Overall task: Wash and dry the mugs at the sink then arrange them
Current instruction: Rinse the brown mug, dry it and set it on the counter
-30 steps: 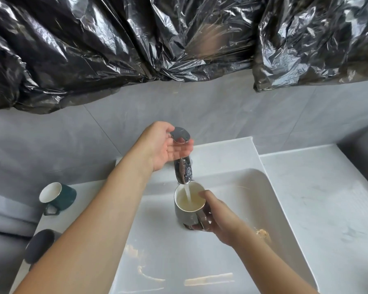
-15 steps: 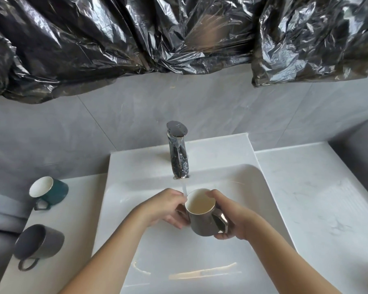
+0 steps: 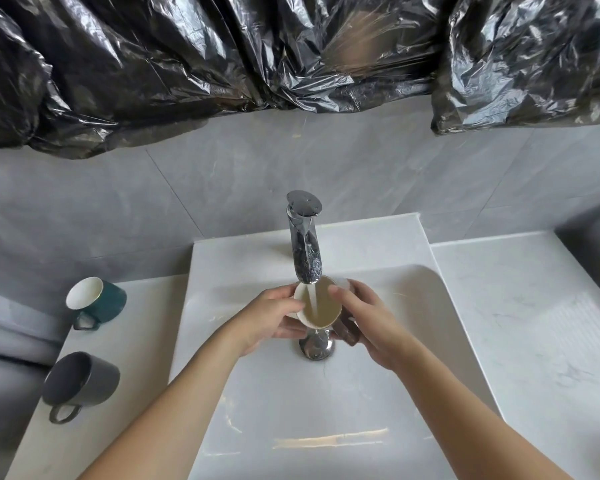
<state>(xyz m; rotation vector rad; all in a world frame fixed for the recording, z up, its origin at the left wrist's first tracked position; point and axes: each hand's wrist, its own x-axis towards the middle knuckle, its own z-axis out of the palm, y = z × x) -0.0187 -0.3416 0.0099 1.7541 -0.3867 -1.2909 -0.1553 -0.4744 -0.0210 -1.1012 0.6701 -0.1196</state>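
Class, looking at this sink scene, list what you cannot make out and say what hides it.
- Outside of the held mug, head view: covered by the left hand and right hand.
- Sink drain: partly behind the mug.
- Grey mug interior: too dark to read.
- Wall above: behind black plastic sheeting.

A mug (image 3: 317,308) is held between left hand (image 3: 272,318) and right hand (image 3: 369,318) under the faucet (image 3: 303,244), over the sink (image 3: 326,410); two mugs (image 3: 96,301) (image 3: 80,382) are laid on the counter (image 3: 125,341) to its left.
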